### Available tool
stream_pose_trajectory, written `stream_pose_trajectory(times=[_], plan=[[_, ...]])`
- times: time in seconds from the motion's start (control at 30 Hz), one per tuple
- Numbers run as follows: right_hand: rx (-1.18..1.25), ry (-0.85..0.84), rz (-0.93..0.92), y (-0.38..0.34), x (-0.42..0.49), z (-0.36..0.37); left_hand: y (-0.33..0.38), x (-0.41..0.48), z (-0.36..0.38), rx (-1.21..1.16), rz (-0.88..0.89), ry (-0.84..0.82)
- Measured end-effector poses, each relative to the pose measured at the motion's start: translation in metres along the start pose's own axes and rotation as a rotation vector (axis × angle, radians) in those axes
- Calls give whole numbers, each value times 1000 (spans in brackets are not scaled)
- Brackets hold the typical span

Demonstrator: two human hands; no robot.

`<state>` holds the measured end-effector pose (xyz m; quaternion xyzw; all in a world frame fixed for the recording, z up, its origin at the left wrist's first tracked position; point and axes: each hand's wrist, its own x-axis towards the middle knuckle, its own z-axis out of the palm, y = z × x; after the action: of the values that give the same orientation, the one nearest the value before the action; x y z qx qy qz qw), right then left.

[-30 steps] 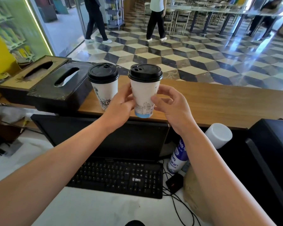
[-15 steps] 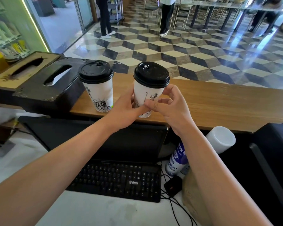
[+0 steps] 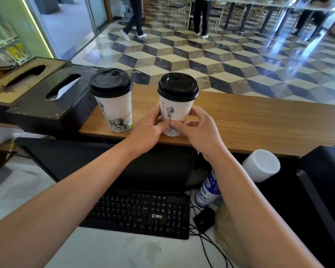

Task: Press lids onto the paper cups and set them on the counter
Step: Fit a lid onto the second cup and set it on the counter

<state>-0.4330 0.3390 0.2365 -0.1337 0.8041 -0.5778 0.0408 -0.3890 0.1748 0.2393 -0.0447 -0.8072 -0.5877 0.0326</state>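
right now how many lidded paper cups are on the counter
2. The left cup stands free on the wooden counter beside the black tissue box; the right cup sits at its front edge, gripped by the left hand and right hand.

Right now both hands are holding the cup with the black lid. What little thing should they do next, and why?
Probably loosen the grip and let go. The held cup seems to stand upright on the wooden counter, its black lid looks seated, and the left hand and right hand both hold its lower half. A second cup stands lidded beside it.
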Motion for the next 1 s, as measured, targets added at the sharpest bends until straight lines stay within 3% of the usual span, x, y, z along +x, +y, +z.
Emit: stream_pose_trajectory(times=[0.7, 1.0], plan=[[-129, 19, 97, -14, -21, 4, 11, -21, 2, 26, -61, 64], [-221, 63, 151, -15, -32, 19, 25, -38, 5, 119, -191, 101]])
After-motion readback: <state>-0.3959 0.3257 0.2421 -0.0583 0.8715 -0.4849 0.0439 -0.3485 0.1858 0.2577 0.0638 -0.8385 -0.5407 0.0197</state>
